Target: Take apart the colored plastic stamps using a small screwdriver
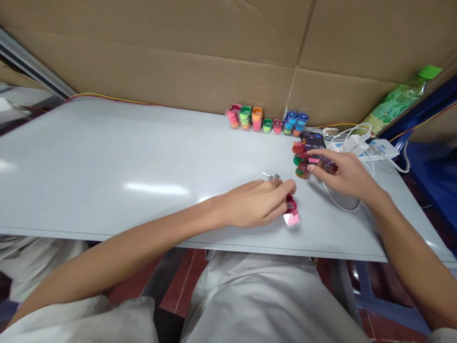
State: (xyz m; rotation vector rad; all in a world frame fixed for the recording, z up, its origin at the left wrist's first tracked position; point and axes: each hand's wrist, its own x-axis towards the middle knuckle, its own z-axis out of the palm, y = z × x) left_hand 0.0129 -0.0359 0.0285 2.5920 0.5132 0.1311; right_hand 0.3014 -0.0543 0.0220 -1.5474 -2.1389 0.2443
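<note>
My left hand [264, 202] reaches across the table with its fingers closed on a small pink plastic piece [292, 217], which has a dark pink upper part and a clear cover. A small silver metal piece [272, 176] lies just beyond my knuckles. My right hand [344, 174] is over the right side, index finger and thumb apart at a cluster of see-through red, orange and green pieces [300, 159]. Under its palm shows a purple translucent piece [327, 165]; whether it is held is unclear. Next to the cluster lies a phone [313, 140] showing a timer.
Several colourful small cases [257, 119] stand in a row along the cardboard wall [178, 71]. At the right are white cables [360, 143], a power strip [383, 150] and a green-capped bottle [396, 102]. A blue stool [432, 171] stands beyond the table's right edge.
</note>
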